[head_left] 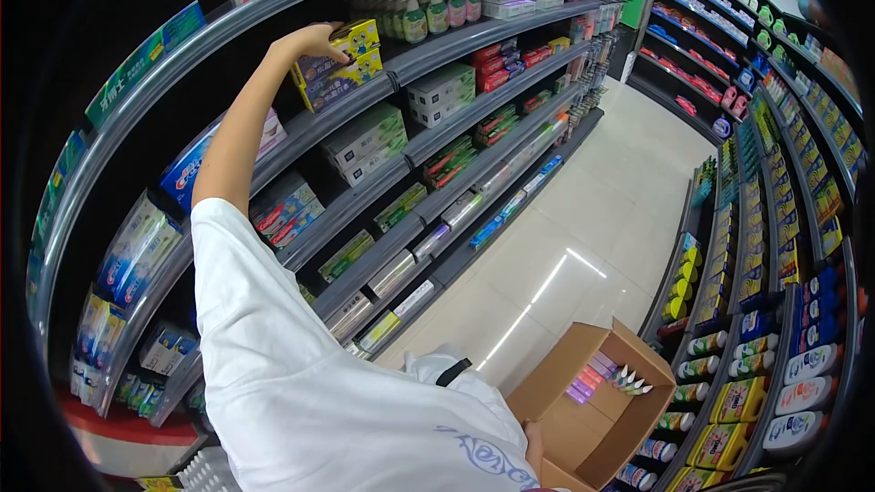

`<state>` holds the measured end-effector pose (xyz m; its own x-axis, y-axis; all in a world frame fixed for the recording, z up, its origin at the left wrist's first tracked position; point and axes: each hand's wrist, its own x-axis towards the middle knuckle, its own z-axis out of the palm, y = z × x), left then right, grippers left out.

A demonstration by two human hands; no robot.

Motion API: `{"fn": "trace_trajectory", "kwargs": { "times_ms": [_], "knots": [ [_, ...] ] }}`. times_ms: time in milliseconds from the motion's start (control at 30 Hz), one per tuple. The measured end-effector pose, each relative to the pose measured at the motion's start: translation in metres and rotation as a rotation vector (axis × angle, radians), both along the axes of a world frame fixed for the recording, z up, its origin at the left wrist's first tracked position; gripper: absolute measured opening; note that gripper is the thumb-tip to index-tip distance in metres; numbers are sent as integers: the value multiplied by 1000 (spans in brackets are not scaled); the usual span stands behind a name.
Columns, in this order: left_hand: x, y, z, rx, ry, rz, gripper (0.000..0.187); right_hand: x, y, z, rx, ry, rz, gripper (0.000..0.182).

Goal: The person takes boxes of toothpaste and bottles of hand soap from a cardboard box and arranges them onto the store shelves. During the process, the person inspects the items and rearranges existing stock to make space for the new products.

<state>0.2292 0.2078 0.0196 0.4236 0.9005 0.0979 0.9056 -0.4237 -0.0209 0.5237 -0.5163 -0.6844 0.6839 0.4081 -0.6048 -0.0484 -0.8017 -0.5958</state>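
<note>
My left hand [316,43] reaches up to a shelf on the left. Its fingers are closed around the end of a small stack of yellow-and-purple cartoon-printed boxes [339,78], which sit at the shelf's front edge. Beside them stand several pump bottles [437,14] with green and pink labels. Low down, my right hand [534,448] is at the near side of an open cardboard box [583,442]; its fingers are mostly hidden behind the cardboard. Inside that box lie purple and pink small cartons [592,377] and several white-tipped bottles or tubes [631,380].
Shelves of toothpaste cartons [366,144] run along the left, with grey shelf edges [401,164] projecting. A tiled floor aisle [565,237] lies between them and the right-hand shelves, which hold yellow jugs [736,401] and white bottles [807,396].
</note>
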Motion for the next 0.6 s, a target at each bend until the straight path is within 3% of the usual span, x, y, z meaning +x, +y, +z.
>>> {"fn": "trace_trajectory", "kwargs": {
  "times_ms": [167, 267, 333, 433, 467, 533, 600],
  "knots": [
    [-9, 10, -11, 76, 6, -67, 97, 2, -3, -30, 3, 6, -9, 37],
    [-5, -7, -25, 247, -166, 59, 95, 5, -10, -47, -21, 53, -84, 37],
    [-4, -25, -39, 553, -526, 93, 86, 8, -17, -79, 64, 59, -122, 40],
    [-4, -52, -62, 816, -590, 127, 81, 12, -25, -99, 68, 195, -102, 43],
    [-5, -54, -71, 923, -651, 134, 81, 7, -20, -83, 67, 199, -101, 43],
    [-8, -49, -88, 852, -709, 162, 88, -3, -7, -31, 164, 284, -269, 42],
    [-14, -32, -105, 833, -884, 86, 96, 4, -13, -53, 130, 266, -199, 42]
  ]
}}
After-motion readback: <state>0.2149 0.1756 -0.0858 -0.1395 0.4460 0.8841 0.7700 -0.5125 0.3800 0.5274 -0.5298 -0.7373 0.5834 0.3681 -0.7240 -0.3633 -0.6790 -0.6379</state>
